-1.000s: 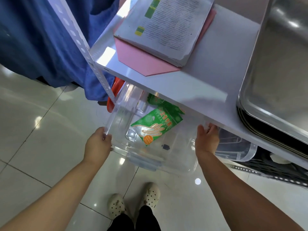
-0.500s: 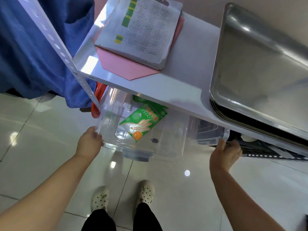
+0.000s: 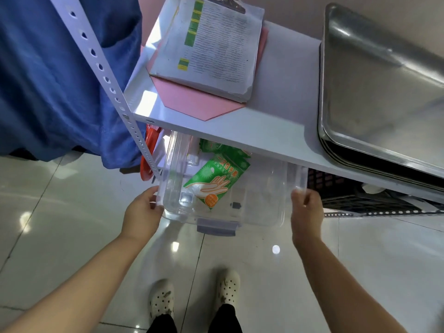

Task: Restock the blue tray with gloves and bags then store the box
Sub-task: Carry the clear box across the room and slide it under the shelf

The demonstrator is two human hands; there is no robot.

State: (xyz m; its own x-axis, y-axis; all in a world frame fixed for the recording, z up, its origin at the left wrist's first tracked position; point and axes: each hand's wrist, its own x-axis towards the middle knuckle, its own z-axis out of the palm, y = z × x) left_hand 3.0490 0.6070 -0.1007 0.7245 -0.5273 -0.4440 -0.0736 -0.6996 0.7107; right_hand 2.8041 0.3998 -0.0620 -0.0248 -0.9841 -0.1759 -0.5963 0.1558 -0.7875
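Box of clear plastic is gripped at its side rims by left hand and right hand, fingers curled, half under the white shelf. Green glove packet inside: Chinese lettering, drawn hand.

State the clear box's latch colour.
Pale greyish purple latch on the clear box, head view.

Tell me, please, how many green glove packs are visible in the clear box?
2. One pack lies in the middle of the box; a second shows behind it, partly under the shelf. More may be hidden there.
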